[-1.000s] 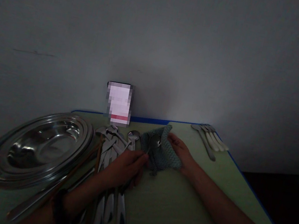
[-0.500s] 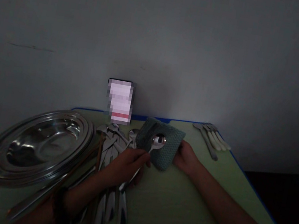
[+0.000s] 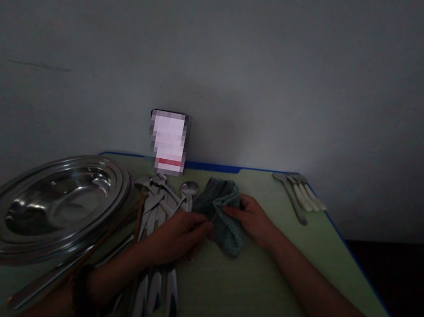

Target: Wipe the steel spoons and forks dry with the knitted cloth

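My left hand (image 3: 182, 236) is closed around the spoon, whose handle is mostly covered by my fingers. Folded over the spoon's bowl is a grey-green textured cloth (image 3: 219, 212), so the bowl is hidden. My right hand (image 3: 253, 220) pinches that cloth from the right, thumb on top. Beneath and beyond my left wrist lies a pile of metal spoons and other cutlery (image 3: 158, 204), with several shiny handles (image 3: 156, 291) pointing toward me.
Stacked oval metal trays (image 3: 43, 205) stand on the left of the green table (image 3: 251, 307). Wooden chopsticks (image 3: 131, 264) lie beside the cutlery. Several white-handled forks (image 3: 304, 194) and a metal utensil (image 3: 290, 199) rest far right. A phone with a blurred screen (image 3: 170, 140) leans against the wall.
The cloth, spread flat behind the spoon's bowl before, is now folded over it by my right hand. My right thumb has come over the front. My left hand stays nearly in place.
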Action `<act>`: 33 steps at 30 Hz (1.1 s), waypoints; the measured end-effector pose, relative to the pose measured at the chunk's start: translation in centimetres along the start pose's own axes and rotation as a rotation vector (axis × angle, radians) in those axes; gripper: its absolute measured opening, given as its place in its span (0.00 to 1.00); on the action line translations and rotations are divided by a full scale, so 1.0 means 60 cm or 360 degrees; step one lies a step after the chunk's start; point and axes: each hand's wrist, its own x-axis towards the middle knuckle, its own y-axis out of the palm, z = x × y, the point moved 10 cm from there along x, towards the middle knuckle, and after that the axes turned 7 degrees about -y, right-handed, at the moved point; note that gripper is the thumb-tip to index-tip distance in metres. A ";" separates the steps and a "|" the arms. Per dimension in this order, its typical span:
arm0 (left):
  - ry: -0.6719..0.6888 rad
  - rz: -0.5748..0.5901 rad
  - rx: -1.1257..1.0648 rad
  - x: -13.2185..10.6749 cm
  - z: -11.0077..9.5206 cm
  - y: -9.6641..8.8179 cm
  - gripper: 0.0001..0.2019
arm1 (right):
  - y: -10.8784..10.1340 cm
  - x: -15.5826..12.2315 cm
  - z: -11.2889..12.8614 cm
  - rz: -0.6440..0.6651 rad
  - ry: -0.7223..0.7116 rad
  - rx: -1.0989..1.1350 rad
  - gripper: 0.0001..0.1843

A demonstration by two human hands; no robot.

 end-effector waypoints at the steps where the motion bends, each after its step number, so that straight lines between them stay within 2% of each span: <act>1: 0.0003 -0.0003 0.0001 0.000 -0.001 -0.001 0.17 | -0.004 0.001 0.000 -0.0046 -0.0023 0.0002 0.12; 6: 0.0022 0.0004 -0.0004 -0.001 -0.003 -0.001 0.15 | -0.044 0.011 0.003 -0.0418 -0.0194 0.0181 0.14; 9: 0.0042 0.0008 0.0019 -0.001 -0.004 -0.001 0.16 | -0.060 0.016 0.004 -0.0545 -0.0231 0.0281 0.17; 16: 0.0070 -0.0027 0.0061 0.001 0.000 -0.005 0.17 | -0.050 0.010 0.014 -0.0497 -0.0202 0.0265 0.14; 24: 0.0080 -0.0010 0.0039 0.001 0.004 -0.005 0.16 | -0.052 0.012 0.024 -0.0430 -0.0262 0.0163 0.14; 33: 0.0024 0.0103 -0.0188 0.001 0.009 0.005 0.16 | -0.086 0.015 0.021 -0.0580 -0.0428 -0.0036 0.11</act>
